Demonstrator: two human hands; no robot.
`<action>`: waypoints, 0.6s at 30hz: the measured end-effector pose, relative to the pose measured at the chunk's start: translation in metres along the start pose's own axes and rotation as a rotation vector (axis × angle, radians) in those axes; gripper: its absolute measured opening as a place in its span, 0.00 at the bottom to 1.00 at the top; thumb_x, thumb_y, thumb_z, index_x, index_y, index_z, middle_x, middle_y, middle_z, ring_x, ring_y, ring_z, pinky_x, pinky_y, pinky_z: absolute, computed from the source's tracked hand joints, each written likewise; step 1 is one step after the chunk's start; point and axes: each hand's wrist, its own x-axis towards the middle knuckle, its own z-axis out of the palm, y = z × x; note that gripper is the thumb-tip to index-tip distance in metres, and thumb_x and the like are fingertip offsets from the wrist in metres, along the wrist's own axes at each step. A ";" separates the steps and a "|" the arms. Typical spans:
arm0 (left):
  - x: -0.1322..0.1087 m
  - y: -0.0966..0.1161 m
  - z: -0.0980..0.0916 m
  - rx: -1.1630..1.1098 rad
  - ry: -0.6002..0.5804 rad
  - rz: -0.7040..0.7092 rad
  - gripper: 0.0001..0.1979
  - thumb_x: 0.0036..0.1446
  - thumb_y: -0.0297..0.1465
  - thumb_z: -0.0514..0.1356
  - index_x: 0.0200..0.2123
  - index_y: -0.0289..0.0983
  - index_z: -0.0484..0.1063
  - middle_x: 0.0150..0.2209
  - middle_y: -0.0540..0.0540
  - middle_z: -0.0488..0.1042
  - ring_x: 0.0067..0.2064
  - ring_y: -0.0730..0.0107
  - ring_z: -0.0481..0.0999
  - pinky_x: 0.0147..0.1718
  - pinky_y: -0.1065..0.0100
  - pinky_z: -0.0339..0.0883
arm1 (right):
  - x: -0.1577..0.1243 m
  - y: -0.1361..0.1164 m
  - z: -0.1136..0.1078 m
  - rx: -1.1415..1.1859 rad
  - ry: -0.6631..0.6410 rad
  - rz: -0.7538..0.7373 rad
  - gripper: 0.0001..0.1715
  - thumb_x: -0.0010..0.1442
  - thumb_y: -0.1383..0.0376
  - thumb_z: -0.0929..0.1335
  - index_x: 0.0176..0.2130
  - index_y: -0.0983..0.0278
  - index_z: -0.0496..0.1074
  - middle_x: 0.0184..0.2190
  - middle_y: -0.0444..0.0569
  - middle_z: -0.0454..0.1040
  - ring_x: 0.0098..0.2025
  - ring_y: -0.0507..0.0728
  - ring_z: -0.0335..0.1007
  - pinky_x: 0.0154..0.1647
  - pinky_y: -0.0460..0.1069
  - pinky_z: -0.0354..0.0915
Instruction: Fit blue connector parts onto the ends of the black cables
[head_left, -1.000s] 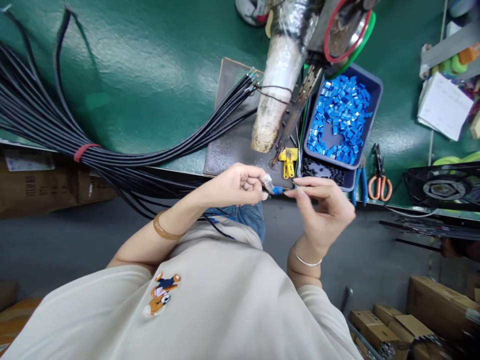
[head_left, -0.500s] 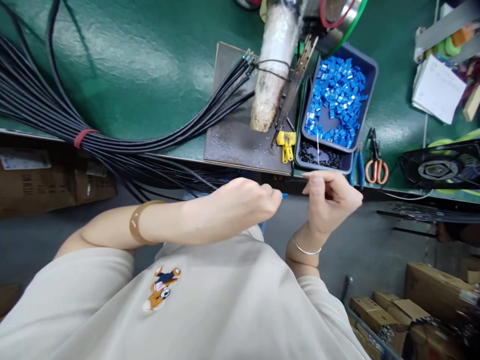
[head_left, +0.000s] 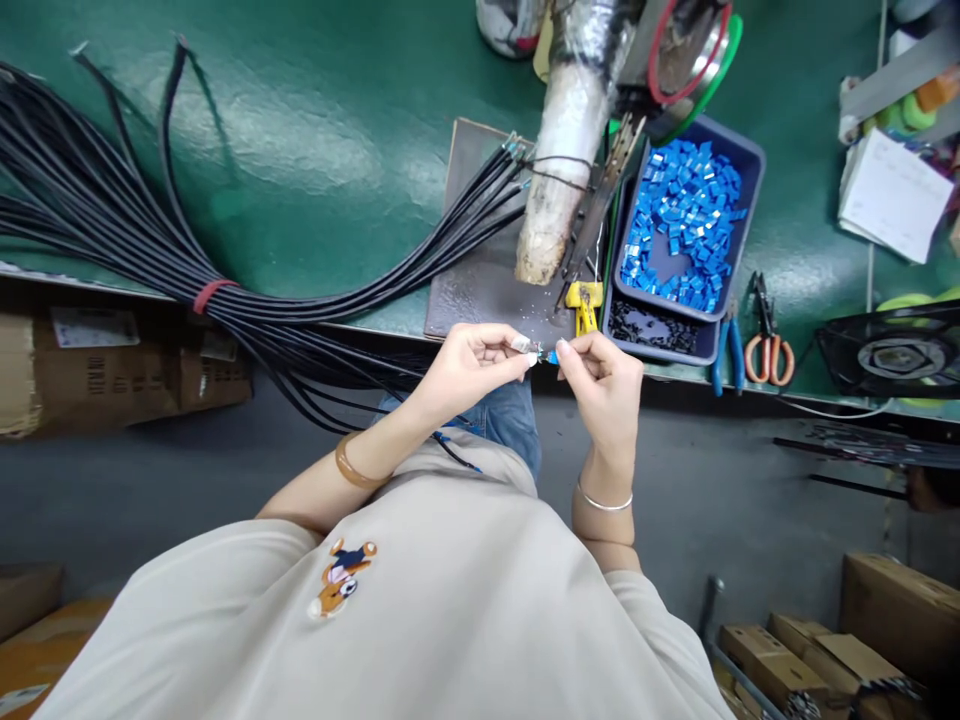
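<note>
My left hand (head_left: 480,368) is closed in a pinch at the bench's front edge, above my lap. At its fingertips shows a small silvery connector end (head_left: 538,351); whatever runs back into the palm is hidden. My right hand (head_left: 609,385) faces it, thumb and finger closed on a small blue plastic piece (head_left: 553,357). The blue piece and the silvery end meet or nearly meet; contact is too small to tell. Just beyond the fingers lies a yellow clip-like tool (head_left: 585,303) beside a dark board (head_left: 465,295).
Black cables (head_left: 300,308) with a red tie (head_left: 214,294) lie leftward. Trays hold blue pieces (head_left: 682,215) and small black parts (head_left: 652,328). Blue-handled pliers (head_left: 727,352) and orange-handled scissors (head_left: 768,350) lie right. A wrapped pipe (head_left: 551,190) hangs over the board.
My hands have come together: the right moved left, away from the tray's front, and the left turned so its fingertips show. The view has shifted slightly.
</note>
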 end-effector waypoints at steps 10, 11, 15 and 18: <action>0.000 -0.002 0.009 0.258 0.046 0.209 0.03 0.52 0.26 0.64 0.27 0.32 0.76 0.27 0.49 0.75 0.29 0.78 0.71 0.32 0.77 0.67 | -0.012 -0.002 -0.009 -0.389 0.104 -0.449 0.13 0.64 0.66 0.69 0.48 0.58 0.77 0.24 0.41 0.73 0.21 0.47 0.61 0.25 0.45 0.57; 0.000 -0.002 0.009 0.278 0.046 0.221 0.03 0.52 0.25 0.64 0.27 0.32 0.75 0.27 0.49 0.75 0.29 0.78 0.71 0.31 0.77 0.67 | -0.012 -0.002 -0.010 -0.441 0.075 -0.490 0.13 0.65 0.67 0.68 0.49 0.59 0.77 0.23 0.41 0.72 0.22 0.46 0.61 0.26 0.45 0.58; 0.001 -0.005 0.010 0.295 0.052 0.191 0.03 0.52 0.26 0.63 0.27 0.32 0.74 0.27 0.49 0.74 0.30 0.77 0.71 0.32 0.76 0.67 | -0.008 0.000 -0.010 -0.558 0.055 -0.584 0.11 0.65 0.67 0.68 0.47 0.62 0.78 0.21 0.40 0.71 0.22 0.46 0.62 0.27 0.45 0.57; 0.001 -0.006 0.009 0.252 0.052 0.146 0.04 0.53 0.27 0.64 0.29 0.32 0.73 0.28 0.49 0.74 0.30 0.77 0.71 0.32 0.76 0.67 | -0.006 0.002 -0.008 -0.526 0.070 -0.574 0.08 0.64 0.67 0.69 0.44 0.62 0.77 0.22 0.40 0.73 0.22 0.46 0.64 0.28 0.44 0.59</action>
